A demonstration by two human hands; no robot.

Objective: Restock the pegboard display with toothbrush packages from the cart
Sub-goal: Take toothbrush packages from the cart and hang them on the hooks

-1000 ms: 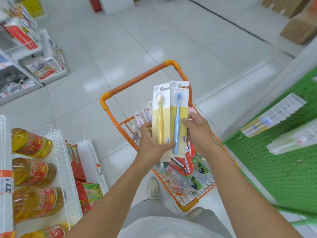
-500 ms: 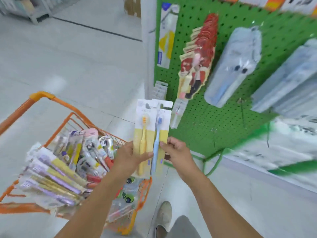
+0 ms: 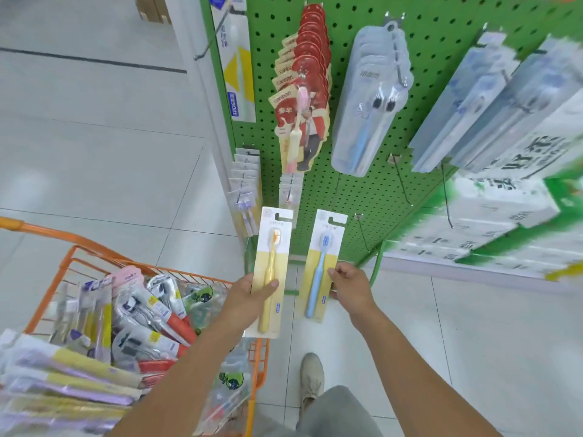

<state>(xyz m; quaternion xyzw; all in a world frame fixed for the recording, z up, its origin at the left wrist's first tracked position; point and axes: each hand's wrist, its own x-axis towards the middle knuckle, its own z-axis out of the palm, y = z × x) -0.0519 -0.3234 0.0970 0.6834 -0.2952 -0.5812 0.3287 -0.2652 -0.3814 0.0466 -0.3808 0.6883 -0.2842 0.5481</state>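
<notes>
Retail shop aisle, green pegboard display (image 3: 347,190) hung with packaged toothbrushes (image 3: 369,99), orange shopping cart (image 3: 94,244), tiled floor (image 3: 94,137)

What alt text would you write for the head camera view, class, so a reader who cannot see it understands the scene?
A person's left hand holds a yellow toothbrush package and the right hand a blue toothbrush package, both raised toward a green pegboard hung with other packs. An orange cart full of packages stands at the left.

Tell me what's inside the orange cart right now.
The orange cart holds a loose heap of toothbrush packages, purple and yellow ones stacked nearest the camera. The left arm covers part of the heap, and the cart's bottom is hidden.
</notes>
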